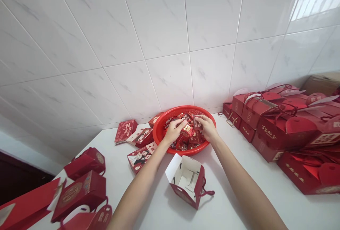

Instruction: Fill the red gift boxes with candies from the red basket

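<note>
Both hands are over a red plastic basket [158,130] heaped with wrapped candies [182,138]. My left hand [174,130] has thumb and fingers pinched at a shiny red-and-gold wrapped candy [188,129]. Between the fingertips of my right hand [207,128] is a dark red wrapped candy [197,124]. In front of the basket, nearer to me, stands an open gift box [186,180]. Its inside is white, its outside red, and a dark red cord handle [208,192] hangs off its right side. No candy shows inside it.
Red gift boxes [287,130] are stacked along the right of the white table [225,201]. More boxes [82,191] stand at the left front. Several red printed cartons [125,130] lie left of the basket. A tiled wall [170,77] rises behind.
</note>
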The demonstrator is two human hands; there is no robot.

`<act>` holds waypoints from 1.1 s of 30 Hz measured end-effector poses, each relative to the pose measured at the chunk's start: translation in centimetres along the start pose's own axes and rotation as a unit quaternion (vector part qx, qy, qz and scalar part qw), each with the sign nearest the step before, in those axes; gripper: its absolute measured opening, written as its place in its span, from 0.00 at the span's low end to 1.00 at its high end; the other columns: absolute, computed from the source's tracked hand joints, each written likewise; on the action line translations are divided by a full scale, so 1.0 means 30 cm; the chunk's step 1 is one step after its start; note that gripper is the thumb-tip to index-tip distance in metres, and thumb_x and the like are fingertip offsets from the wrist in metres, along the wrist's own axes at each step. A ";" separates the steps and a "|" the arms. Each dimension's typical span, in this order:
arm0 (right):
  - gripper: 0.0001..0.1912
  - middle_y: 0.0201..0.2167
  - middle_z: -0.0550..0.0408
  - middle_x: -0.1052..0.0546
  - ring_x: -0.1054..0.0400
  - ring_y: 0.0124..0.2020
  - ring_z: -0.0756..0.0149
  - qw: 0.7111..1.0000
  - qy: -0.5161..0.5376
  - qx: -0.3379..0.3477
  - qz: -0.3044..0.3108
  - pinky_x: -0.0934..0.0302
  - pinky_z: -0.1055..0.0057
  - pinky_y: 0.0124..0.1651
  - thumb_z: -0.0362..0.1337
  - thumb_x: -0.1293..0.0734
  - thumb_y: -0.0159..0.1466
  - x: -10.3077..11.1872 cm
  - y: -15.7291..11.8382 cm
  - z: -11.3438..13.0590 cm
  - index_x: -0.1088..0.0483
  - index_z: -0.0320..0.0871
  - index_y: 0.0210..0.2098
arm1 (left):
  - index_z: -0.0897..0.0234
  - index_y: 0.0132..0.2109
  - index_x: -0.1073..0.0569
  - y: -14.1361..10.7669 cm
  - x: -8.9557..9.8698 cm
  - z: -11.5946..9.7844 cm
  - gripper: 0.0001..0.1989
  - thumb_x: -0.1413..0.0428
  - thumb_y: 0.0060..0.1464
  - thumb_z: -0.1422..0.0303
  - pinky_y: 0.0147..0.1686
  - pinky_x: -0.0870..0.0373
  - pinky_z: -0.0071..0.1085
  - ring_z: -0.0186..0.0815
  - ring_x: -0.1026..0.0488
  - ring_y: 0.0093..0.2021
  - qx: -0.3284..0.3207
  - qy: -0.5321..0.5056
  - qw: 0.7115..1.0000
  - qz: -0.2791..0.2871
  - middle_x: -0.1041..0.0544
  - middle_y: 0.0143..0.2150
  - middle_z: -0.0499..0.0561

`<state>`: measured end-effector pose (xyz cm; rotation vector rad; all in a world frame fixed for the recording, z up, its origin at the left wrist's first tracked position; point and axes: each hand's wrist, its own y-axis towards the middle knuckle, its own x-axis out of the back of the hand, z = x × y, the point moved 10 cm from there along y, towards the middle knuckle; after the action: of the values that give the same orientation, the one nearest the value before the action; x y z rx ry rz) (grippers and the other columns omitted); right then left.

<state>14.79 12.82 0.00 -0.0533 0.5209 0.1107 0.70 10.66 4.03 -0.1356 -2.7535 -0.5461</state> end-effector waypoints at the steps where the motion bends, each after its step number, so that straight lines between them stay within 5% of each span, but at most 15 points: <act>1: 0.16 0.25 0.55 0.22 0.29 0.29 0.64 1.000 -0.009 -0.006 0.009 0.38 0.72 0.27 0.41 0.23 0.44 -0.008 -0.004 0.000 0.27 0.44 0.29 | 0.66 0.29 0.27 0.001 -0.001 0.001 0.22 0.45 0.57 0.50 0.35 0.35 0.30 0.34 0.33 0.30 -0.001 0.000 1.000 0.001 0.28 0.27 0.46; 6: 0.16 0.19 0.62 0.29 0.41 0.19 0.75 0.997 -0.056 -0.030 0.053 0.52 0.77 0.19 0.42 0.23 0.44 -0.044 -0.024 -0.004 0.27 0.43 0.29 | 0.66 0.32 0.24 0.004 -0.016 0.018 0.21 0.43 0.55 0.50 0.37 0.32 0.32 0.35 0.30 0.32 0.001 0.004 1.000 0.013 0.25 0.29 0.48; 10: 0.18 0.17 0.65 0.31 0.45 0.16 0.77 0.990 -0.097 -0.054 0.091 0.57 0.79 0.16 0.42 0.22 0.44 -0.070 -0.041 -0.020 0.26 0.43 0.32 | 0.65 0.44 0.24 0.007 -0.013 0.045 0.20 0.43 0.56 0.52 0.42 0.29 0.33 0.38 0.25 0.39 0.015 0.009 1.000 0.001 0.20 0.40 0.53; 15: 0.20 0.20 0.62 0.27 0.37 0.19 0.73 0.989 -0.103 -0.024 0.101 0.49 0.77 0.19 0.37 0.21 0.42 -0.079 -0.044 0.000 0.25 0.43 0.34 | 0.63 0.54 0.27 0.020 0.064 0.087 0.20 0.53 0.64 0.57 0.46 0.28 0.34 0.39 0.23 0.45 0.045 0.045 0.997 -0.033 0.21 0.50 0.56; 23: 0.16 0.27 0.58 0.22 0.30 0.27 0.65 0.997 -0.030 -0.062 0.037 0.39 0.71 0.25 0.36 0.22 0.43 -0.027 -0.015 -0.018 0.24 0.45 0.33 | 0.60 0.34 0.19 -0.009 0.212 0.199 0.08 0.40 0.44 0.71 0.52 0.29 0.38 0.47 0.22 0.46 0.145 0.203 0.966 0.061 0.17 0.41 0.53; 28: 0.13 0.28 0.59 0.22 0.31 0.30 0.67 0.997 0.009 -0.073 0.027 0.40 0.73 0.27 0.38 0.24 0.46 -0.009 -0.004 -0.020 0.25 0.46 0.31 | 0.58 0.43 0.19 -0.022 0.147 0.268 0.27 0.38 0.30 0.80 0.49 0.27 0.35 0.49 0.23 0.50 0.194 0.260 0.935 0.141 0.19 0.51 0.54; 33: 0.12 0.23 0.60 0.25 0.35 0.25 0.70 0.995 0.020 -0.081 0.050 0.46 0.74 0.23 0.39 0.24 0.48 -0.028 -0.007 -0.024 0.29 0.44 0.26 | 0.60 0.56 0.24 -0.019 0.155 0.321 0.43 0.37 0.25 0.81 0.53 0.30 0.43 0.62 0.33 0.63 0.233 0.318 0.911 0.126 0.30 0.64 0.64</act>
<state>13.73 12.48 -0.20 -0.1886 0.5544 0.2506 -6.66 13.98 -3.02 -0.1592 -2.1015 0.1355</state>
